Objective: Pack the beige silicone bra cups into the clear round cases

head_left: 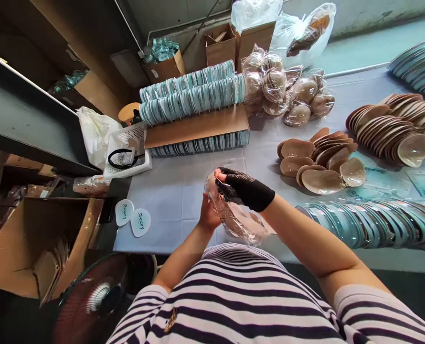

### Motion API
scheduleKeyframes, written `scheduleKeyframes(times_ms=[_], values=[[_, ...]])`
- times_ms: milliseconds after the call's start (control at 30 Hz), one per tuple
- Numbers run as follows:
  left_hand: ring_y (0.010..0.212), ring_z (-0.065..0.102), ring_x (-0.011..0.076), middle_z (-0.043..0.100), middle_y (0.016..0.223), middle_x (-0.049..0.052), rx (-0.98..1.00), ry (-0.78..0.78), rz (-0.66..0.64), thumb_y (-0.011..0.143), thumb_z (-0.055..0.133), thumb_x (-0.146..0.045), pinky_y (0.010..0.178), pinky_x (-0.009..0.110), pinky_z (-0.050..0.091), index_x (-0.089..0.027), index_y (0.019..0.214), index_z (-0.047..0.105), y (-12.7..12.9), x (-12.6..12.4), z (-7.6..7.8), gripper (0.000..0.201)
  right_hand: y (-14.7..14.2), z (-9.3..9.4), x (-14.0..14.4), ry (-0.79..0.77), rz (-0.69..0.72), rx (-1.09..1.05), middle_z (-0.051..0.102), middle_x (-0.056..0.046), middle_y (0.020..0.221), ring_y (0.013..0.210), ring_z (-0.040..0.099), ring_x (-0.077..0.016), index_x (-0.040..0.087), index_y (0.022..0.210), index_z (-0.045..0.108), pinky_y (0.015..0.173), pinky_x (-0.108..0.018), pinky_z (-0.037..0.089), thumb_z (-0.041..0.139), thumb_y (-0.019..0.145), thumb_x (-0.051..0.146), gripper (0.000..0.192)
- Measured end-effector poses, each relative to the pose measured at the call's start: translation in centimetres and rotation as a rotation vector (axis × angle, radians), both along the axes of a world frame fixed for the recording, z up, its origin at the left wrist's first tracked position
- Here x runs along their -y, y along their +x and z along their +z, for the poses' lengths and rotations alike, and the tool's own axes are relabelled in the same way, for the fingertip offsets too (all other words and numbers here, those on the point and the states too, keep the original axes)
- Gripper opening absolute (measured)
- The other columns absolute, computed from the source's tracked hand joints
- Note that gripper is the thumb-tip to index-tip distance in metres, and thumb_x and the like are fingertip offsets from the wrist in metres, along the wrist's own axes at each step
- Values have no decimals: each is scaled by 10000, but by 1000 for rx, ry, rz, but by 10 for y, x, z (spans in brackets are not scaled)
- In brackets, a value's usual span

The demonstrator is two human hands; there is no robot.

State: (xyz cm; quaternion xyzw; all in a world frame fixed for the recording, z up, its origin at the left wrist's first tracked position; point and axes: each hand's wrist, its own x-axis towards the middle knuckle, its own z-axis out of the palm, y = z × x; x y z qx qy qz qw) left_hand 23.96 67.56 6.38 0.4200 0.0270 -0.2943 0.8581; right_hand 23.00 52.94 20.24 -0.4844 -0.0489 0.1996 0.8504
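Both my hands hold a clear plastic bag [241, 224] with beige cup-shaped pads inside, just above the near edge of the pale table [169, 191]. My left hand [208, 215], bare, grips the bag from below and behind. My right hand [244, 188] wears a black fingerless glove and pinches the bag's top edge. Loose beige cups [320, 160] lie overlapped to the right of my hands. Two white oval cards [132, 217] lie at the table's near-left corner.
Rows of teal-edged round packs [193, 93] are stacked on cardboard at the back; more [363, 224] line the near right. Bagged cups [287, 91] sit at the back. A white basket [126, 150], open cartons [37, 248] and a fan [94, 298] stand left.
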Motion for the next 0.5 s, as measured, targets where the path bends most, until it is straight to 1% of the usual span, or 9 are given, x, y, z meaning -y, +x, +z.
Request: scheduleKeyframes(times_ms=[33, 100, 167, 200, 267, 333, 400, 433, 500], values=[[1349, 489, 325, 625, 1353, 68, 0, -43, -8, 876, 373, -748, 1132, 461, 404, -232, 1243, 640, -2, 2, -5, 688, 1, -6, 2, -53, -6, 19, 502, 42, 681, 535, 433, -73, 196, 873, 570, 464, -180, 348, 682, 838, 487, 314], [1331, 510, 313, 616, 1366, 61, -2, -101, 24, 902, 379, -693, 1123, 475, 419, -248, 1264, 626, 2, -2, -9, 625, 0, -18, 10, -174, -32, 80, 591, 5, 770, 629, 521, -103, 189, 929, 624, 530, -207, 423, 705, 788, 558, 403], [1295, 544, 290, 636, 1335, 63, -24, -81, 77, 930, 374, -635, 1103, 470, 444, -249, 1250, 630, 13, -12, -7, 563, -6, -29, 19, -282, -27, 146, 662, -39, 917, 799, 594, -153, 180, 990, 665, 691, -274, 499, 760, 712, 573, 490], [1273, 562, 278, 648, 1313, 64, -48, -60, 107, 942, 371, -610, 1093, 464, 455, -246, 1236, 635, 19, -17, -5, 537, -9, -35, 23, -331, -6, 165, 677, -51, 973, 870, 603, -175, 177, 1002, 677, 775, -309, 505, 785, 683, 557, 508], [1237, 586, 252, 658, 1291, 64, -106, -28, 157, 959, 369, -573, 1075, 450, 475, -241, 1216, 638, 28, -25, -3, 499, -16, -45, 29, -427, 30, 169, 689, -56, 956, 886, 601, -191, 164, 941, 692, 840, -347, 488, 790, 672, 536, 469], [1226, 592, 223, 640, 1319, 66, -138, -10, 187, 972, 376, -542, 1056, 416, 494, -235, 1230, 626, 34, -30, -5, 473, -21, -55, 33, -489, -7, 141, 665, -38, 822, 788, 579, -172, 153, 805, 670, 782, -337, 481, 747, 708, 547, 413], [1184, 614, 200, 634, 1329, 62, -160, 35, 193, 970, 415, -526, 995, 364, 533, -246, 1223, 629, 36, -34, -11, 434, -23, -65, 34, -494, -148, 89, 578, -1, 684, 665, 512, -132, 163, 686, 590, 664, -293, 450, 692, 752, 559, 414], [1141, 633, 193, 645, 1311, 63, -173, 67, 188, 962, 445, -526, 942, 337, 555, -252, 1205, 639, 36, -36, -15, 414, -24, -69, 35, -475, -235, 56, 529, 16, 646, 618, 472, -115, 171, 669, 555, 608, -274, 423, 673, 768, 558, 416], [1024, 670, 190, 687, 1228, 71, -205, 124, 195, 934, 508, -534, 817, 302, 582, -253, 1150, 662, 37, -44, -23, 387, -25, -75, 39, -413, -375, -32, 455, 42, 604, 549, 402, -94, 183, 716, 546, 522, -249, 370, 651, 789, 545, 384]])
